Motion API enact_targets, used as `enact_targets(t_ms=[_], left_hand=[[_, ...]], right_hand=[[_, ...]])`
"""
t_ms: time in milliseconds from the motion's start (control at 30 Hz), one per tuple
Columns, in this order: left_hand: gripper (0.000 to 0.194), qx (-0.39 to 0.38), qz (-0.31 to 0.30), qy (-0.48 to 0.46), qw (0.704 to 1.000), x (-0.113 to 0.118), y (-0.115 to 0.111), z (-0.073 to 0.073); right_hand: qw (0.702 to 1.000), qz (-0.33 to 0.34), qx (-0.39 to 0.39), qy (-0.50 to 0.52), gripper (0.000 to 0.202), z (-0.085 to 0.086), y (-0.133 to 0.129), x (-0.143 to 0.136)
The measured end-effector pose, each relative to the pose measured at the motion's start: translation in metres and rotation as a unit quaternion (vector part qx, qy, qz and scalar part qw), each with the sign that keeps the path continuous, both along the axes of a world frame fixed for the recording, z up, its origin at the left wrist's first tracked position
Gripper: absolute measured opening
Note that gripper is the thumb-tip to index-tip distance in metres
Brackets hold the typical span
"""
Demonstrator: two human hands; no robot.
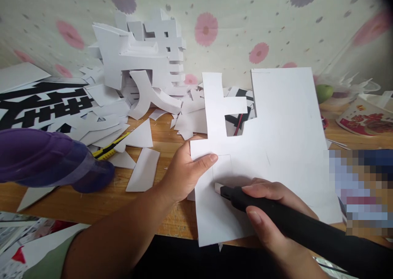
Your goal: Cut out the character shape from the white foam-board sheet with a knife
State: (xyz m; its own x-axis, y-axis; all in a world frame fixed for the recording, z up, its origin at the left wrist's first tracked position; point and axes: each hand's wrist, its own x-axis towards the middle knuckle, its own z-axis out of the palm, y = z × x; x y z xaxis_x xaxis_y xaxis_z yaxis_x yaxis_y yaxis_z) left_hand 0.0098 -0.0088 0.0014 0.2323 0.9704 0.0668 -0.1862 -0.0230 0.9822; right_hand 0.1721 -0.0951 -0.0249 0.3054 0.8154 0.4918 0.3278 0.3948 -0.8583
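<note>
My left hand grips the left edge of a large white foam board, thumb on top and fingers behind it. Notches are cut out of the board's upper left, leaving an upright strip with a side arm. Faint pencil lines run across its face near my thumb. In my right hand is a thick black-handled cutter, held between thumb and fingers. Its short flat blade points left and lies at the board's surface beside a pencilled outline; whether it is in the board I cannot tell.
Behind stands a white cut-board model. White offcuts and black-patterned sheets lie to the left, with a yellow utility knife and a purple bottle. A paper food bowl and a green fruit stand right.
</note>
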Motion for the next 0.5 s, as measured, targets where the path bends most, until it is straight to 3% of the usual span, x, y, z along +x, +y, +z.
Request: enact_targets(t_ms=[333, 500], left_hand=[[0.024, 0.068, 0.057, 0.109, 0.99, -0.001, -0.003, 0.002], [0.022, 0.079, 0.051, 0.112, 0.989, -0.002, -0.002, 0.003]], right_hand=[[1.0, -0.005, -0.01, -0.017, 0.019, 0.008, 0.0, -0.003], [0.998, -0.023, -0.009, -0.054, 0.018, 0.013, 0.001, -0.005]])
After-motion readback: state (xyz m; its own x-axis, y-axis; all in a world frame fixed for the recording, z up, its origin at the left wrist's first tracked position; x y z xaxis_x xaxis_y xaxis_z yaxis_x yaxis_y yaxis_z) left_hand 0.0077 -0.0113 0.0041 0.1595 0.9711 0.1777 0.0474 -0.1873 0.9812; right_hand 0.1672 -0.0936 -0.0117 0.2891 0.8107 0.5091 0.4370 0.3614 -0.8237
